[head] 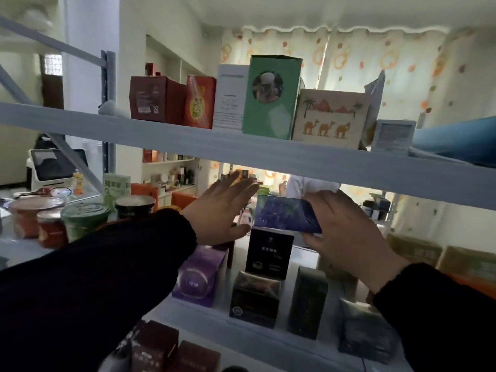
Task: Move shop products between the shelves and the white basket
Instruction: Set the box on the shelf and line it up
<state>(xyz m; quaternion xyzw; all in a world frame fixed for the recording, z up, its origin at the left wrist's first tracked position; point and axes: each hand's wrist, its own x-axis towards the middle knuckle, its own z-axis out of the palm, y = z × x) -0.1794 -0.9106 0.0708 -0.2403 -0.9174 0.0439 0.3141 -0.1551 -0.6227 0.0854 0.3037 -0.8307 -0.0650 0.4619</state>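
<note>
Shelving (188, 142) in pale blue-grey fills the view, and both hands are in the middle shelf (302, 255) under the upper beam.

Right hand (346, 232) grips a blue-purple box (284, 214) by its right end, fingers curled over the top and thumb under it. The box lies on its long side, mid-shelf, directly above an upright black box (269, 253). Cannot tell if the two touch.

Left hand (222, 210) is flat, fingers straight and together, and holds nothing. It sits just beside the left end of the blue-purple box; contact is unclear. Both forearms are in dark sleeves.

Near the front edge of the middle shelf are a purple box (200, 275) to the left, a dark box (253, 299) in front of the black one, and a dark green box (307, 302) to the right. Toward the left end are lidded cups, one red (35, 216) and one with a green lid (84, 218).

Along the front edge of the upper shelf, left to right, are a dark red box (158, 99), a red-gold pack (200, 102), a white box (232, 96), a tall green box (271, 98) and a camel-print box (330, 118).

The frame is blurred and labels are unreadable.
</note>
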